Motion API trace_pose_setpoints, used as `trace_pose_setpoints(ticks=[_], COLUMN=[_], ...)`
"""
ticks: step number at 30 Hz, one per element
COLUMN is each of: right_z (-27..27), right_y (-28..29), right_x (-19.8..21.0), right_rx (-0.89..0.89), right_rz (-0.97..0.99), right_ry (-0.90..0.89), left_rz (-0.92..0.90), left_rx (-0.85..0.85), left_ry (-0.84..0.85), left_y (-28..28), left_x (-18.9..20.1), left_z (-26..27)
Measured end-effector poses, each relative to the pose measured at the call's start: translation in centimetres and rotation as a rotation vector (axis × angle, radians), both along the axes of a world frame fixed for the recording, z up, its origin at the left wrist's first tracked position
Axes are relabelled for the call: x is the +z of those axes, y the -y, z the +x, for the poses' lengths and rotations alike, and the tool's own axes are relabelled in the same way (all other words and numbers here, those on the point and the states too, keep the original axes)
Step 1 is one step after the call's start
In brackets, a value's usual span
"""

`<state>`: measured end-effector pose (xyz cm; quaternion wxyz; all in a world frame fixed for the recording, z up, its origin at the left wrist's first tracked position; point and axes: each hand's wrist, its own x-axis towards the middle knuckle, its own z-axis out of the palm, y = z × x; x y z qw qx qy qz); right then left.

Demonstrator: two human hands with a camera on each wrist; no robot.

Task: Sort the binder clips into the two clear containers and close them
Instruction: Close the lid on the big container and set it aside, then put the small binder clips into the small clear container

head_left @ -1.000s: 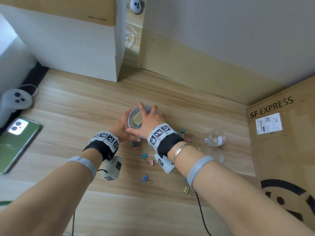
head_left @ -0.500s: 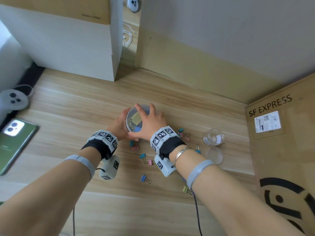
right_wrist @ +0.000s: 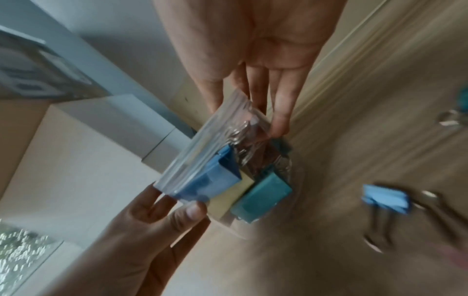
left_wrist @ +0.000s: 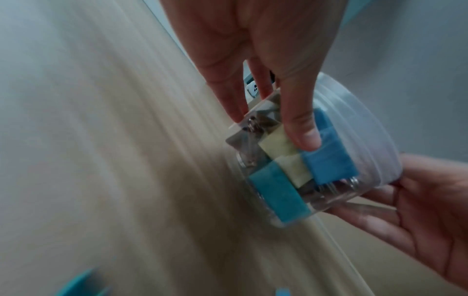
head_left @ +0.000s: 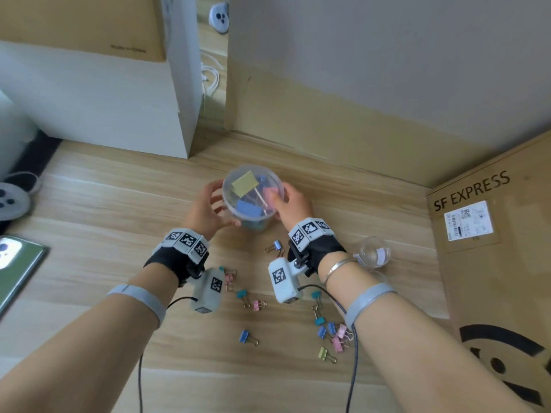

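I see blue, teal and pale yellow clips (head_left: 249, 208) in the clear tub (head_left: 269, 217); black-and-white checked wristbands (head_left: 310, 231).

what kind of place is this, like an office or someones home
Probably a corner of a home or small office, not a workshop. The work happens on a wood-grain floor or low tabletop by a plain wall, with a shipping box, a phone and scattered binder clips around.

A pale wood-grain floor (head_left: 89, 210) is seen, met at the back by a grey wall with a yellowish lower band (head_left: 372, 93). Left of that wall, a tall white cabinet (head_left: 104, 99) is stood; right of it, a brown cardboard box printed "SF EXPRESS" (head_left: 492, 263) is placed.
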<state>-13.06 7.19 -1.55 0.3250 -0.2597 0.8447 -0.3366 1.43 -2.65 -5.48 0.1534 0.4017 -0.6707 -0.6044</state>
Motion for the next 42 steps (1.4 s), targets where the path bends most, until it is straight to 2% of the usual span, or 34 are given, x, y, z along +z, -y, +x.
trace_pose_setpoints(ticks=[5, 13, 18, 21, 25, 28, 31, 35, 38, 40, 42], right_z=[-3.9, -7.3, -7.2, -7.8, -9.0, -8.7, -7.2, -4.7, -3.7, -4.5, -5.9], right_y=[3.7, 7.4, 6.5, 4.5, -1.4, -5.4, -7.9, -9.8, -10.9, -11.7, -12.8], right_x=[0.5, -1.8, -2.2, -1.8, -1.6, -2.4, -3.6, -4.4, -3.4, -2.4, -1.4], right_rx=[-0.086, -0.069, -0.017, 0.016, 0.024, 0.154, 0.264, 0.251, 0.311, 0.252, 0.117], right_rz=[-0.093, 0.002, 0.032, 0.103, 0.229, 0.394, 0.554, 0.546, 0.527, 0.468, 0.446], right_ry=[0.086, 0.064, 0.037, 0.01, -0.179, -0.214, -0.215, -0.156, -0.129, -0.229, -0.434], left_rz=[-0.042, -0.07, -0.026, -0.059, -0.098, -0.162, -0.239, -0.273, -0.317, -0.363, -0.44], left_rx=[0.02, -0.052, -0.037, -0.071, -0.058, -0.237, -0.439, -0.611, -0.696, -0.743, -0.788], left_ry=[0.051, 0.148, 0.14, 0.225, 0.428, 0.519, 0.52, 0.503, 0.544, 0.57, 0.586], left_y=[4.1, 8.0, 7.6, 6.5, 3.6, 0.2, -3.5, -7.2, -9.1, -10.1, -11.0], left_x=[0.6, -0.7, -2.0, -2.6, -3.5, -3.5, -3.4, -3.4, -3.0, -2.8, -2.6], left_z=[-5.5, -9.2, -8.8, -8.4, -7.9, -8.0, -8.4, -8.5, -8.2, -7.9, -7.6])
